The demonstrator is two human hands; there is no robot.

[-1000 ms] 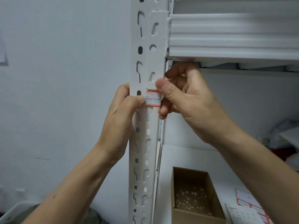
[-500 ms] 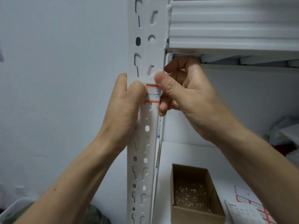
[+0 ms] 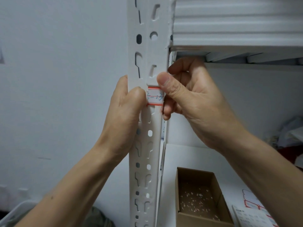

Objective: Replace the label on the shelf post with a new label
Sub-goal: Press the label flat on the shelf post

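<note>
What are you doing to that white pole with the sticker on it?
A person grips the white shelf post with both hands. The left hand presses its thumb on the left edge of a red-bordered label; the right hand has its thumb at the right edge. Whether the label is going on or coming off is unclear. A cardboard box holding paper scraps and a sheet of labels sit on the shelf below.

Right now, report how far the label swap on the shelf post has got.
Done: a handwritten, red-edged label sits on the shelf post. In hand: left hand and right hand grip the post, thumbs on the label's ends. Old or new, I cannot tell; if old, peeling and the label sheet below remain.
</note>
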